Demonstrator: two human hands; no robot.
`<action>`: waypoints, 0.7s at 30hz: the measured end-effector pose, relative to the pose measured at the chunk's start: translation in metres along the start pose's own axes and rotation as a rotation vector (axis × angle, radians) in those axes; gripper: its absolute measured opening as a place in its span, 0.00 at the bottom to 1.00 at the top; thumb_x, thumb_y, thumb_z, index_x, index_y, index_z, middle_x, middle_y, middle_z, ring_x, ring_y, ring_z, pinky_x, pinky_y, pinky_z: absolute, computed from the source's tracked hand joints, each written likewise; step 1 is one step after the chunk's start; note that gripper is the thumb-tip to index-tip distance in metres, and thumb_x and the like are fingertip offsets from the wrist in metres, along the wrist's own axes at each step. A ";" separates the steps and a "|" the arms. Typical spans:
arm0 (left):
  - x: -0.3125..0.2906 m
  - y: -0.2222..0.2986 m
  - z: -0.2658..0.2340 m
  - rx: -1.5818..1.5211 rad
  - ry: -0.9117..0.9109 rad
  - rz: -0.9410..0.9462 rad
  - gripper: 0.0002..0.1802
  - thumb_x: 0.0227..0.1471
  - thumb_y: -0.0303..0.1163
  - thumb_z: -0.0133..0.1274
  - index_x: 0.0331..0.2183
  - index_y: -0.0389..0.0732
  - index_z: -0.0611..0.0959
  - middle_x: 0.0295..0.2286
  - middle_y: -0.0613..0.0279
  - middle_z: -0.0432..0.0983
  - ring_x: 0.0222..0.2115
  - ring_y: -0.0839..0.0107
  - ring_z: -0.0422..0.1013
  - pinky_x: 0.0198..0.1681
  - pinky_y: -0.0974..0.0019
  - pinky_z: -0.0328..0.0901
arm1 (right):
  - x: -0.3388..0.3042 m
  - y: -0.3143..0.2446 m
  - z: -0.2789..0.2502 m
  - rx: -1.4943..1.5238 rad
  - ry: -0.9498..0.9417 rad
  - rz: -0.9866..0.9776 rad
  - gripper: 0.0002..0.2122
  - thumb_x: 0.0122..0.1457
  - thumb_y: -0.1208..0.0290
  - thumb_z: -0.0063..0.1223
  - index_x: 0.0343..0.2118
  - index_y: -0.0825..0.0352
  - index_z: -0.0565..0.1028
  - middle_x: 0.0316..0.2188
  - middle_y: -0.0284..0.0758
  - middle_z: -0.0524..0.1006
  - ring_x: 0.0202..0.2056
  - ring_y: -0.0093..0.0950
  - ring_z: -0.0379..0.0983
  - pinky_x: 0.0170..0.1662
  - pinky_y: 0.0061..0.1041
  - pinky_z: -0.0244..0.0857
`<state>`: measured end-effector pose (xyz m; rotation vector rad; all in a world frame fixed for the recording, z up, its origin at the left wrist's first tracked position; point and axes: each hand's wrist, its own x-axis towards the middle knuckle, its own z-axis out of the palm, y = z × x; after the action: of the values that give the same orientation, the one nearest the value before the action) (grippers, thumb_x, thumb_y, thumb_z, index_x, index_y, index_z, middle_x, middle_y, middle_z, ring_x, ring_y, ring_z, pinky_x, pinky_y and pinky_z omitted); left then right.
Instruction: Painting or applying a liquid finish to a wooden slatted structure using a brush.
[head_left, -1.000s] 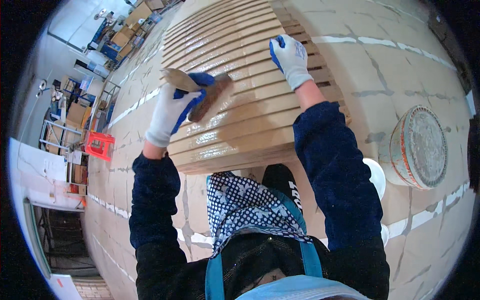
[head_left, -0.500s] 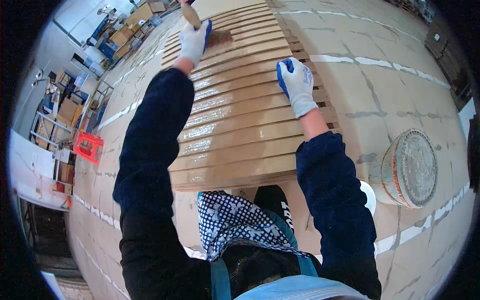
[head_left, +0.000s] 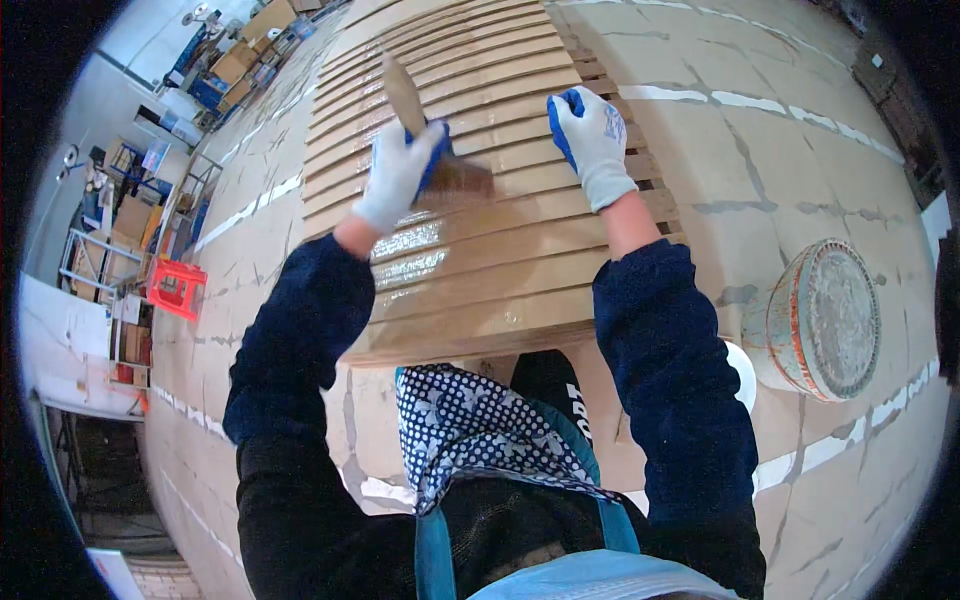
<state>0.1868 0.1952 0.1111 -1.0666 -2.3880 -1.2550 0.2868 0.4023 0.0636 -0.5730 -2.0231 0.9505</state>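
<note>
The slatted wooden panel [head_left: 470, 200] was laid flat on the floor, directly in front of the person, and everything else was placed relative to it. A wide brush [head_left: 440, 150] was gripped by the left hand [head_left: 400, 170], fingers closed round the handle w/ the handle end sticking up and away, bristles pressed down onto a slat near the panel's middle; held at that tilt, prob. so the bristle edge dragged flat along the grain. Glossy wet streaks [head_left: 420, 250] were seen on the slats just nearer the person than the brush, suggesting a coat of finish had been laid there, though what liquid it was couldn't be told. The right hand [head_left: 590, 140] was set flat on the panel's right portion, fingers spread, holding nothing; it looked to be there as a brace, keeping the boards steady and taking body weight while leaning fwd. Both hands were gloved, white w/ blue palms. To the right of the panel, off its near corner, a round tin [head_left: 815, 320] w/ an orange-streaked wall was kept standing on the tiled floor [head_left: 760, 150], close enough to reach, prob. the supply for the brush. Far to the panel's left, a red stool [head_left: 175, 290] was parked by shelving, well apart from the work.
</note>
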 end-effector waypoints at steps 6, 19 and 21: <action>0.029 0.004 -0.004 -0.067 0.023 0.041 0.20 0.49 0.42 0.52 0.25 0.31 0.79 0.17 0.47 0.72 0.19 0.64 0.68 0.25 0.62 0.62 | -0.001 0.004 -0.003 0.029 -0.053 0.027 0.14 0.52 0.59 0.43 0.20 0.63 0.75 0.17 0.35 0.76 0.24 0.36 0.73 0.33 0.33 0.65; -0.055 0.026 -0.005 0.051 -0.063 -0.084 0.18 0.49 0.40 0.53 0.24 0.32 0.77 0.19 0.48 0.73 0.20 0.59 0.68 0.26 0.61 0.63 | 0.003 -0.003 0.006 -0.064 0.066 -0.068 0.13 0.50 0.60 0.45 0.21 0.66 0.75 0.23 0.45 0.75 0.28 0.44 0.71 0.33 0.41 0.64; -0.118 0.028 -0.012 -0.074 -0.010 -0.055 0.13 0.48 0.36 0.55 0.24 0.34 0.77 0.19 0.51 0.72 0.20 0.62 0.68 0.25 0.62 0.62 | 0.001 -0.006 0.002 -0.064 0.068 -0.070 0.13 0.50 0.61 0.45 0.21 0.66 0.75 0.22 0.45 0.75 0.28 0.44 0.71 0.32 0.41 0.64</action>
<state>0.2881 0.1374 0.0754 -1.0367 -2.4108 -1.3692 0.2842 0.3990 0.0679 -0.5575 -2.0052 0.8171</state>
